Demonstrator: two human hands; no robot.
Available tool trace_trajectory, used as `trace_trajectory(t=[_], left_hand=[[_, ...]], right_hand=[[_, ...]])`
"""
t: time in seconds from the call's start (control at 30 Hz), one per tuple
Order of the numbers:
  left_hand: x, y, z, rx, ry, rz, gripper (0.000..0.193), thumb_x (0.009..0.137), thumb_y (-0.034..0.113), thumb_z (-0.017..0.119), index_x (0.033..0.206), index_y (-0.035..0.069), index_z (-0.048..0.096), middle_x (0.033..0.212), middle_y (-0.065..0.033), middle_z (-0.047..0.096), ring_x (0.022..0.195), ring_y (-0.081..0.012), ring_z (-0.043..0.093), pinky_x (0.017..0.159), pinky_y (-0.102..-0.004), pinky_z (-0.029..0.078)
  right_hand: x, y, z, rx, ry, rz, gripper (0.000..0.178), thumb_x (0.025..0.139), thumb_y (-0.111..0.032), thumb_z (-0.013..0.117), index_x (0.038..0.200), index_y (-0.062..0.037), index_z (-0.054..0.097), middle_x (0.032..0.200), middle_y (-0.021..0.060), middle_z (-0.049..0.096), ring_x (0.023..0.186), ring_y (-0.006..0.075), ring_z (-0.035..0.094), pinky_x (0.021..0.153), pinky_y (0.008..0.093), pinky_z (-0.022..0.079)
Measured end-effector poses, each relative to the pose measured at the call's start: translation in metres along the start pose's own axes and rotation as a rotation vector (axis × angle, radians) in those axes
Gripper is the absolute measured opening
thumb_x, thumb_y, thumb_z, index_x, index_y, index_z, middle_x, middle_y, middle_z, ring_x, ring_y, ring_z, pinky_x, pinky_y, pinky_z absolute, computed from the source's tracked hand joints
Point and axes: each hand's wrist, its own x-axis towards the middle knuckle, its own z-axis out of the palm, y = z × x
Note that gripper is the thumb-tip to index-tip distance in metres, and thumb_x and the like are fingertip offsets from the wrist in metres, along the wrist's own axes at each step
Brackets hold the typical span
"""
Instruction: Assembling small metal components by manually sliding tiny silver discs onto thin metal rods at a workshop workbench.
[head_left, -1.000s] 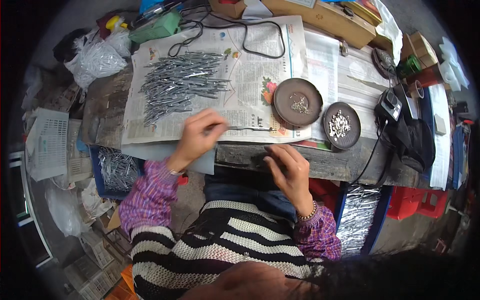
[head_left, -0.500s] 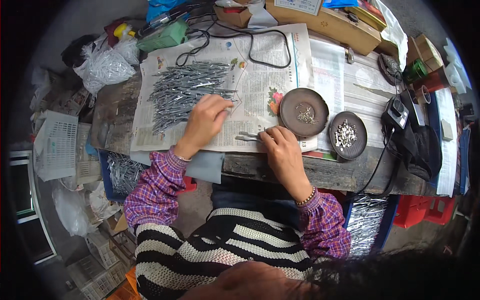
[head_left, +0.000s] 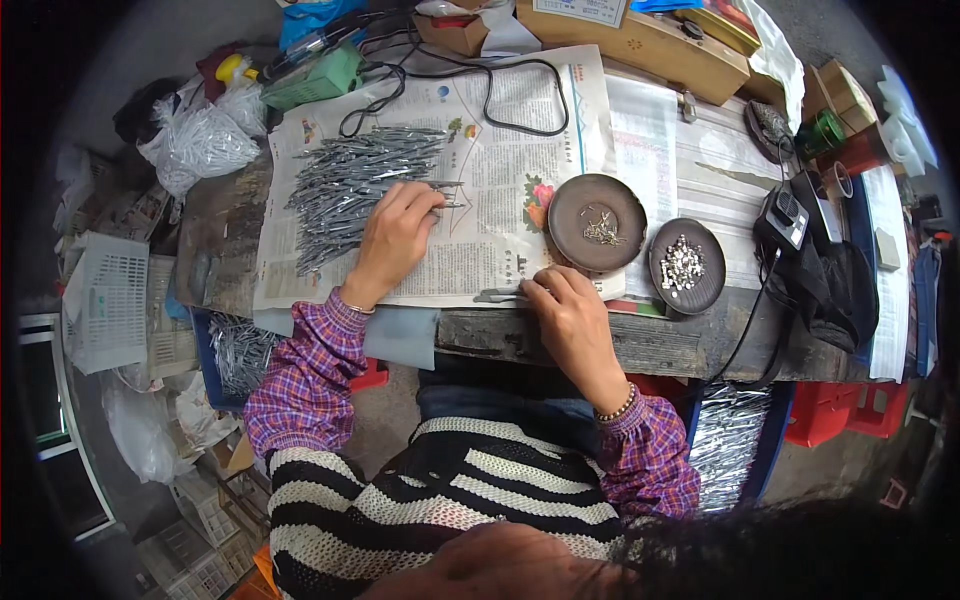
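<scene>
A pile of slim grey metal pieces, pointed and tweezer-like, lies on a newspaper. My left hand is at the pile's right side with its fingers curled together; its fingertips are partly hidden, and what they pinch is not clear. Near the newspaper's front edge, my right hand pinches one end of a slim grey metal piece that points left. Just beyond the right hand stands a round brown dish with small thin gold-coloured parts. A smaller dark dish to its right holds small shiny silver bits.
A green tool with a black cord lies at the back left. Along the back stands a long wooden box. A black device sits at the right. Blue bins of metal pieces flank me below the table.
My right hand has drawn the slim metal piece closer to the newspaper's front edge. My left hand has shifted slightly left and away from me along the pile. The whole view has shifted a little.
</scene>
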Motion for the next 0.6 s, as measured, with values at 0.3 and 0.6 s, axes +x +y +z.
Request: trace_trajectory(t=[0.3,0.6], left_hand=[[0.0036,-0.0006,0.0021,0.077,0.027,0.048,0.027,0.074,-0.004,0.059,0.100,0.003,0.060,0.095,-0.0092,0.058,0.090,-0.0288,0.055,0.077,-0.0374,0.046],[0.0068,-0.0085,0.0038,0.077,0.010,0.044,0.021,0.072,-0.005,0.060,0.092,0.002,0.062,0.088,-0.0084,0.057,0.086,-0.0279,0.054,0.074,-0.0366,0.045]], right_hand=[[-0.0008,-0.0003,-0.0047,0.016,0.037,-0.017,0.022,0.070,0.001,0.057,0.092,-0.0023,0.063,0.091,0.0103,0.061,0.088,0.0277,0.058,0.076,0.0371,0.048],[-0.0029,-0.0005,-0.0046,0.052,0.072,-0.004,0.023,0.073,0.001,0.060,0.096,-0.0021,0.061,0.093,0.0102,0.060,0.088,0.0279,0.058,0.075,0.0373,0.048]])
